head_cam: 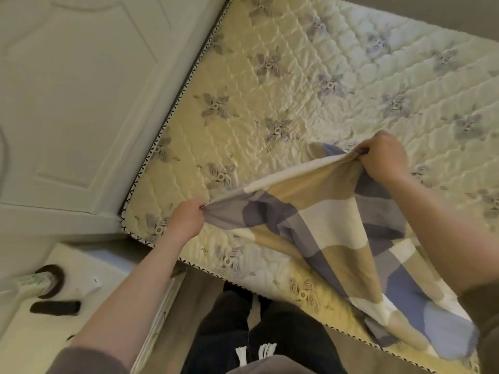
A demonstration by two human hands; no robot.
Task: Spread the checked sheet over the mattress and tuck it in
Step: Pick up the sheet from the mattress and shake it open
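While both hands grasp one edge of the checked sheet, I record most of it bunched at 5 o'clock, draped past the near side of the mattress. The left hand pinches the hem at 8 o'clock; the right hand, at 3 o'clock, has its fingers clenched round a gathered fold. Risk: the bunch's weight may drag the cloth floorwards, or a twisted throw may land crooked, leaving the headboard side at 10 o'clock short for tucking.

white panelled headboard top left, pretty plain | small white bench bottom left | on it: dark round thing with a pale green patterned tube lying across it | dark oblong bit just beside those | brownish floor next to the bench
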